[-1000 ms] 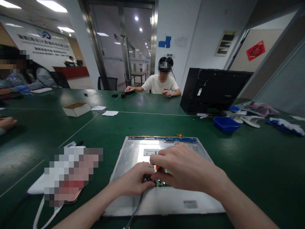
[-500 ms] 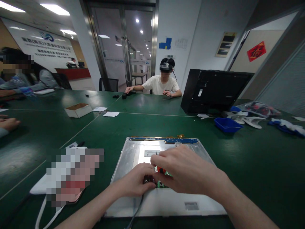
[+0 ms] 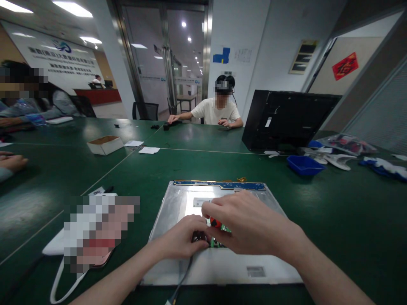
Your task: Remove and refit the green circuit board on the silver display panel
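A silver LCD panel (image 3: 171,271) lies flat on the table with its back up and a blue circuit strip (image 3: 248,186) along its far edge. On its middle sits a green circuit board (image 3: 217,243), mostly covered by my hands. My right hand (image 3: 248,222) is curled around a red-and-black screwdriver handle (image 3: 215,223) above the board; its tip is hidden. Fingers and thumb of my left hand (image 3: 182,237) close around the board's left edge. From under that hand a dark cable (image 3: 186,273) runs over the panel's near edge.
Left of the panel lie a blurred-out white and pink item (image 3: 101,237) and a white cable (image 3: 57,284). A white box (image 3: 106,147) and papers lie farther off. A large black monitor (image 3: 286,118) and blue tray (image 3: 303,166) stand right. Another person (image 3: 219,111) sits opposite.
The view has shifted slightly. Both hands keep nearly the same place and hold over the circuit board.
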Demonstrator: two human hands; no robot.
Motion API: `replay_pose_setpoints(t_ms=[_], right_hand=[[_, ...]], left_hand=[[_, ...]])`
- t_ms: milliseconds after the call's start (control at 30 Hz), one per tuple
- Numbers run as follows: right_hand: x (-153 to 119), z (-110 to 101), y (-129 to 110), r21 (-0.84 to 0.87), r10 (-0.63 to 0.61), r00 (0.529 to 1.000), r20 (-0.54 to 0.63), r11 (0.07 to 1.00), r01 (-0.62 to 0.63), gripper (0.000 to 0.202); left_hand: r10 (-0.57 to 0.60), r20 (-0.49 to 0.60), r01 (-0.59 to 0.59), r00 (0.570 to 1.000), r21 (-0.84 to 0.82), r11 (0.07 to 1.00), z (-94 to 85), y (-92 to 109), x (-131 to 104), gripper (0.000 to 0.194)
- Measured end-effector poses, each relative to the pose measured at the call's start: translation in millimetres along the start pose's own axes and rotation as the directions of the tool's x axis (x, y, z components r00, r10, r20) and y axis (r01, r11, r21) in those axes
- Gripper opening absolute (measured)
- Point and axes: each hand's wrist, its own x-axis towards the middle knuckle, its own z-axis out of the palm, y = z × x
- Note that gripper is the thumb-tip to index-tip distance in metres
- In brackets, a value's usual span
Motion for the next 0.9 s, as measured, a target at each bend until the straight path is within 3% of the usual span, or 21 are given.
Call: replay_pose_setpoints(t_ms=[300,900], right_hand=[[-0.3,1.2,0.2,-0.016,0.019,1.000,-0.005,1.000,-0.019,0.010],[-1.5,0.2,-3.0,0.024,0.002,1.000,0.000,1.000,-0.002,0.003]], left_hand=[[0.013,0.003,-0.013,1.000,0.063,0.998,0.2,-1.8,0.2,0.005],[0.006,0.003,-0.006,1.000,0.019,1.000,1.9,-1.7,0.0,0.007]])
